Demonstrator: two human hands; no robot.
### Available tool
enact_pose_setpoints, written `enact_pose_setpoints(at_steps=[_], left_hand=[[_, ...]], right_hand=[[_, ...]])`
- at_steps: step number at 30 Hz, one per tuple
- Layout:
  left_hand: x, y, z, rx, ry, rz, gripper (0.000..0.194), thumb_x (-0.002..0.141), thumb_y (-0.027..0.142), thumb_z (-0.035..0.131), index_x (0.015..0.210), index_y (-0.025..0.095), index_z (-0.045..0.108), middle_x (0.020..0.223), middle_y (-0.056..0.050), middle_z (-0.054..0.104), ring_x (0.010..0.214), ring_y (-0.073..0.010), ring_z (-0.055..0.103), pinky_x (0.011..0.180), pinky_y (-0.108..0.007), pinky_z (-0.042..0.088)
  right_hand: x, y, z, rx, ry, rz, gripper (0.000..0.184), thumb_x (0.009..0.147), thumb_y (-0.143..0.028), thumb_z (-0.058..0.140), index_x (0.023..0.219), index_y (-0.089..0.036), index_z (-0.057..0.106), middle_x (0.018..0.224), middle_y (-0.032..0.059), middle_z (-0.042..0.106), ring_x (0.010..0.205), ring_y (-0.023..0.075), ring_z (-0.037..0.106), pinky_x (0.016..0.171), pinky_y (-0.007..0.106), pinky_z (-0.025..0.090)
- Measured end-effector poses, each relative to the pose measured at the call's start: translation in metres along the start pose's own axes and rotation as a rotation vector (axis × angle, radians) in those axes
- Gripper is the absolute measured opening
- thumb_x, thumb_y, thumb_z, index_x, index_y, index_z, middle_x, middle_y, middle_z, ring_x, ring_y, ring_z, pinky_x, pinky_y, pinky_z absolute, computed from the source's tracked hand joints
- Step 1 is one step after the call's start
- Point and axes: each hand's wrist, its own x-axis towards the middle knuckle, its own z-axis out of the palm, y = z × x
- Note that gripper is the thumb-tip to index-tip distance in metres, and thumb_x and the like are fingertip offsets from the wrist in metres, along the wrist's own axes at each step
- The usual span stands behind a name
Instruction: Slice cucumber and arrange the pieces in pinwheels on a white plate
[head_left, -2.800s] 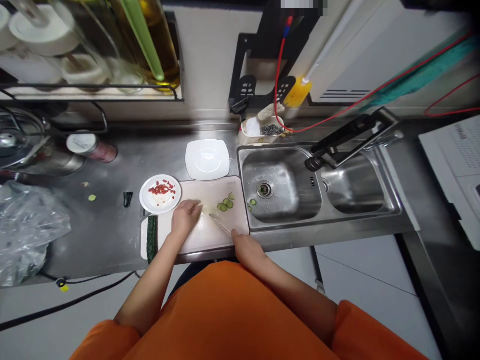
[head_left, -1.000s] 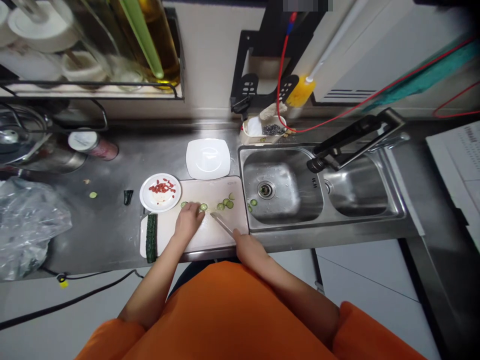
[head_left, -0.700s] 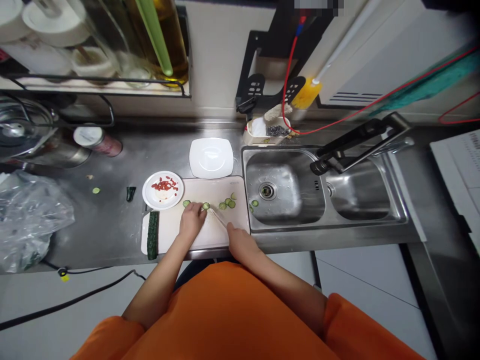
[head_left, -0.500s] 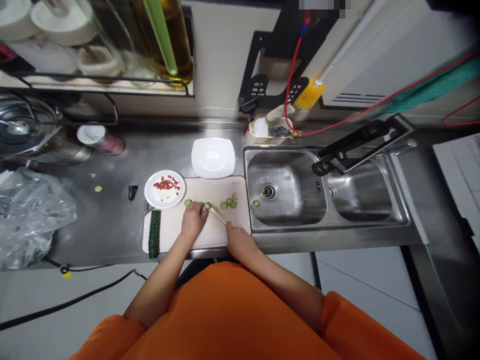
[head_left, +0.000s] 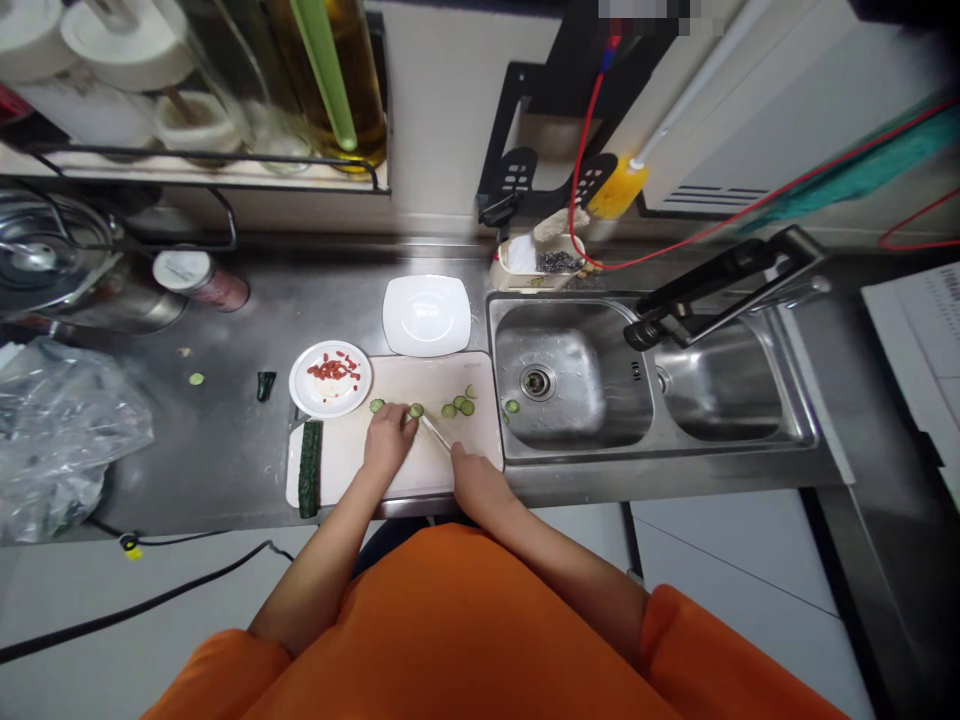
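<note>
On a white cutting board (head_left: 341,470), my left hand (head_left: 385,440) has its fingers closed over a small piece of cucumber (head_left: 415,410). Those fingers hide much of the piece. Another bit of cucumber (head_left: 376,406) shows just beyond the same fingers. My right hand (head_left: 480,480) grips a knife (head_left: 436,434), its blade angled up and left to the cucumber's cut end. Several cucumber slices (head_left: 459,406) lie on the board to the right. A longer length of dark green cucumber (head_left: 308,468) rests along the board's left edge.
A white plate with red berries (head_left: 334,368) overlaps the board's upper left corner. Behind the board stands a square white plate (head_left: 427,315). To the right is a double sink (head_left: 577,450) with a black faucet (head_left: 697,280). A plastic bag (head_left: 67,430) lies far left.
Almost nothing differs. Both hands, the knife and the cucumber keep their places, and the view has shifted very slightly.
</note>
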Motion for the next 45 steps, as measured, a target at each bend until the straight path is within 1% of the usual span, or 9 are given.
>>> enact_pose_setpoints(at_steps=[15, 21, 26, 28, 31, 35, 39, 42, 45], left_hand=[[0.002, 0.0, 0.001, -0.008, -0.008, -0.03, 0.018, 0.08, 0.027, 0.054, 0.093, 0.018, 0.063, 0.084, -0.007, 0.062, 0.082, -0.0213, 0.055, 0.079, -0.033, 0.045], [0.003, 0.002, 0.0, -0.017, -0.023, -0.044, 0.02, 0.078, 0.025, 0.054, 0.094, 0.018, 0.063, 0.087, -0.008, 0.063, 0.084, -0.0219, 0.056, 0.08, -0.034, 0.045], [0.007, 0.008, -0.004, -0.058, -0.025, -0.101, 0.012, 0.073, 0.021, 0.056, 0.084, 0.019, 0.062, 0.078, -0.005, 0.062, 0.074, -0.0191, 0.055, 0.072, -0.031, 0.044], [0.008, 0.01, -0.006, -0.094, -0.06, -0.13, 0.006, 0.075, 0.023, 0.056, 0.077, 0.02, 0.06, 0.072, -0.002, 0.061, 0.067, -0.0168, 0.055, 0.066, -0.028, 0.043], [0.007, 0.012, -0.012, -0.168, -0.087, -0.203, 0.013, 0.078, 0.032, 0.055, 0.073, 0.021, 0.059, 0.066, 0.001, 0.061, 0.06, -0.0139, 0.054, 0.061, -0.026, 0.041], [0.003, 0.002, -0.024, -0.22, 0.033, -0.358, 0.022, 0.077, 0.041, 0.057, 0.079, 0.02, 0.062, 0.073, 0.0, 0.067, 0.067, -0.0143, 0.059, 0.067, -0.025, 0.043], [0.0, -0.015, -0.035, -0.176, 0.14, -0.453, 0.022, 0.077, 0.04, 0.056, 0.083, 0.02, 0.063, 0.075, -0.001, 0.067, 0.068, -0.0156, 0.06, 0.069, -0.027, 0.044], [-0.003, -0.023, -0.037, -0.068, 0.146, -0.399, 0.02, 0.08, 0.035, 0.052, 0.083, 0.019, 0.063, 0.074, -0.003, 0.066, 0.067, -0.0167, 0.059, 0.07, -0.029, 0.043], [-0.007, -0.025, -0.036, 0.054, 0.161, -0.302, 0.022, 0.082, 0.033, 0.048, 0.084, 0.019, 0.065, 0.081, -0.007, 0.065, 0.074, -0.0196, 0.058, 0.073, -0.032, 0.043]], right_hand=[[0.004, -0.002, 0.002, 0.028, -0.021, -0.013, 0.035, 0.085, -0.001, 0.031, 0.117, -0.011, 0.042, 0.093, 0.0163, 0.066, 0.097, 0.023, 0.063, 0.078, 0.03, 0.046], [-0.005, 0.001, -0.001, 0.031, -0.033, 0.0, 0.036, 0.085, -0.002, 0.03, 0.118, -0.01, 0.044, 0.094, 0.0164, 0.065, 0.099, 0.0251, 0.062, 0.078, 0.032, 0.045], [-0.015, 0.009, -0.001, 0.019, -0.105, 0.041, 0.038, 0.084, -0.001, 0.03, 0.118, -0.011, 0.043, 0.096, 0.0168, 0.065, 0.101, 0.0261, 0.06, 0.078, 0.032, 0.045], [-0.017, 0.012, 0.0, 0.016, -0.116, 0.051, 0.039, 0.084, -0.001, 0.03, 0.119, -0.012, 0.043, 0.096, 0.0164, 0.065, 0.1, 0.0262, 0.061, 0.076, 0.033, 0.045], [-0.018, 0.015, 0.001, 0.021, -0.103, 0.056, 0.04, 0.084, 0.0, 0.029, 0.119, -0.012, 0.043, 0.095, 0.0158, 0.065, 0.099, 0.0265, 0.061, 0.074, 0.033, 0.046], [-0.018, 0.015, 0.0, 0.022, -0.107, 0.051, 0.04, 0.083, 0.0, 0.03, 0.119, -0.012, 0.044, 0.092, 0.0153, 0.065, 0.098, 0.0264, 0.061, 0.073, 0.032, 0.046], [-0.017, 0.015, -0.001, 0.012, -0.125, 0.054, 0.04, 0.083, 0.001, 0.032, 0.119, -0.011, 0.043, 0.093, 0.0159, 0.064, 0.098, 0.0259, 0.061, 0.073, 0.031, 0.046], [-0.016, 0.016, -0.001, 0.003, -0.109, 0.051, 0.04, 0.083, 0.001, 0.032, 0.118, -0.012, 0.044, 0.093, 0.0156, 0.065, 0.098, 0.0258, 0.062, 0.073, 0.031, 0.046], [-0.016, 0.017, 0.0, -0.009, -0.118, 0.056, 0.038, 0.084, 0.0, 0.033, 0.118, -0.012, 0.044, 0.093, 0.0153, 0.065, 0.097, 0.0254, 0.062, 0.072, 0.03, 0.047]])
